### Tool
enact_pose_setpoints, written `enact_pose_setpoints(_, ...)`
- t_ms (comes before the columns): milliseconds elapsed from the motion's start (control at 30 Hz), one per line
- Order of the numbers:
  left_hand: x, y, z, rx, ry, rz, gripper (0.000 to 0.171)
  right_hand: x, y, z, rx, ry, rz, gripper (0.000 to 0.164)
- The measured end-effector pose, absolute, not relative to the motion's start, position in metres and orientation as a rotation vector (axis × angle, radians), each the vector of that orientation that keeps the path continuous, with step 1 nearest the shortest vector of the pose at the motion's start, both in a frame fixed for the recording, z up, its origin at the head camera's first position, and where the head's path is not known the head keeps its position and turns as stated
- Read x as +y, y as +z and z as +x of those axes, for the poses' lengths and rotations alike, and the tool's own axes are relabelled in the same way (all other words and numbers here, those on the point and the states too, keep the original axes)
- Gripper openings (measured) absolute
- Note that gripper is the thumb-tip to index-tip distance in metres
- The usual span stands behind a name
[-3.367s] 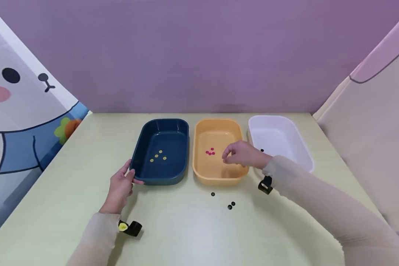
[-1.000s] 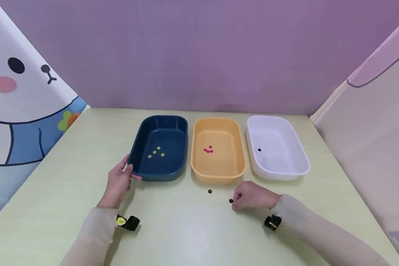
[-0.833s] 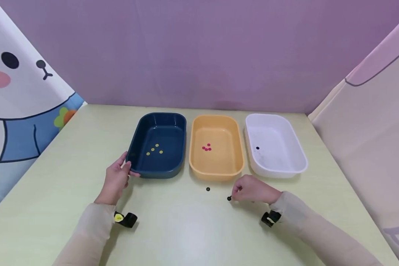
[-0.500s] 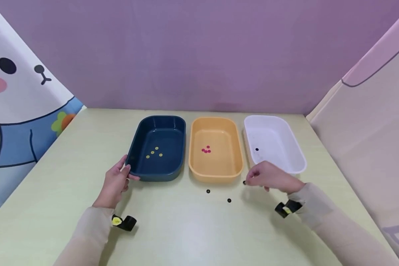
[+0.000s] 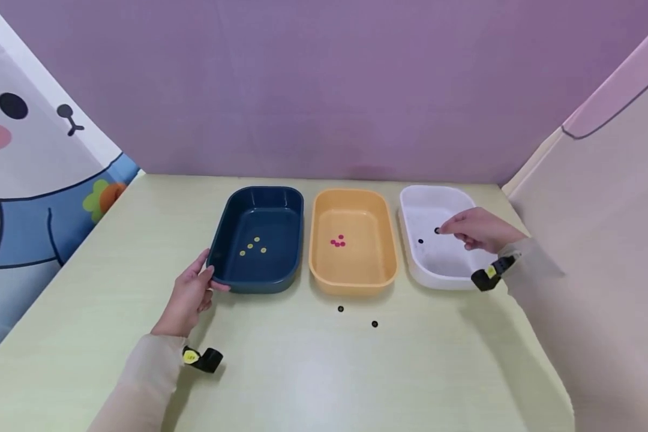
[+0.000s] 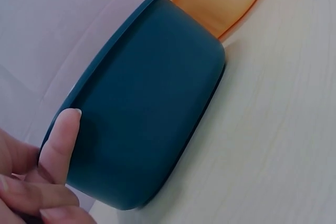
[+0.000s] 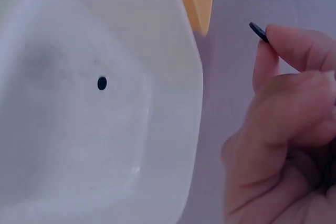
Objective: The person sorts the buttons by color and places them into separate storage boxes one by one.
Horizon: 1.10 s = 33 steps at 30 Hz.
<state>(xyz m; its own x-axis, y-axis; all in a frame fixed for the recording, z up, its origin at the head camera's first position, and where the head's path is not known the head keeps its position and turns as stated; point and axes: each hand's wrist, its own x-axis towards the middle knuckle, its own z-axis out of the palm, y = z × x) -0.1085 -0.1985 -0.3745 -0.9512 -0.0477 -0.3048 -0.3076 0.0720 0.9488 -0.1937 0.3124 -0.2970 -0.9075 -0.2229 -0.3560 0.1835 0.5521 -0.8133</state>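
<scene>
My right hand (image 5: 477,230) pinches a small black button (image 7: 257,31) between thumb and forefinger, held above the white tray (image 5: 437,279). Another black button (image 5: 420,241) lies on that tray's floor. At the near left corner of the dark blue tray (image 5: 259,287), my left hand (image 5: 186,300) grips the rim, with one finger along the outer wall in the left wrist view. Several yellow buttons (image 5: 250,246) lie inside the blue tray. Several pink-red buttons (image 5: 337,244) sit close together in the orange tray (image 5: 353,288) in the middle.
Two black buttons lie on the pale table in front of the orange tray, one button (image 5: 341,309) nearer its edge and the other button (image 5: 375,324) farther right. A purple backdrop (image 5: 324,90) rises behind the row of trays, with printed fabric at both sides.
My right hand has picked up a black button from the table before the orange tray and carried it up and right over the white tray. The left hand stays at the blue tray.
</scene>
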Motion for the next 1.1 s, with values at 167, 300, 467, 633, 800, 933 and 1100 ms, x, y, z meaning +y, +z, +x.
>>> enact_pose_setpoints(167, -0.195, -0.376, -0.111, 2.125, 2.012, -0.342, 0.054, 0.323, -0.304, -0.214, 2.317, -1.327, 0.021, 0.013)
enact_pose_setpoints(300, -0.196, -0.375, -0.111, 2.156, 1.977, -0.298, 0.054, 0.326, -0.314, -0.226, 2.317, -1.284, 0.075, 0.013)
enact_pose_setpoints(467, -0.197, -0.373, -0.11, 2.181, 1.948, -0.289, 0.054, 0.325, -0.328, -0.238, 2.33, -1.211, 0.147, 0.013)
enact_pose_setpoints(633, -0.197, -0.37, -0.108, 2.186, 1.932, -0.312, 0.053, 0.325, -0.339, -0.248, 2.336, -1.191, 0.199, 0.017)
enact_pose_setpoints(800, -0.197, -0.37, -0.108, 2.181, 1.906, -0.345, 0.053, 0.328, -0.347, -0.254, 2.361, -1.099, 0.121, 0.024)
enact_pose_setpoints(933, -0.196, -0.371, -0.108, 2.182, 1.906, -0.339, 0.053, 0.329, -0.351, -0.254, 2.378, -0.999, 0.001, 0.035)
enact_pose_setpoints(1100, -0.195, -0.371, -0.108, 2.214, 1.901, -0.329, 0.054, 0.329, -0.355, -0.255, 2.4, -0.911, -0.06, 0.037)
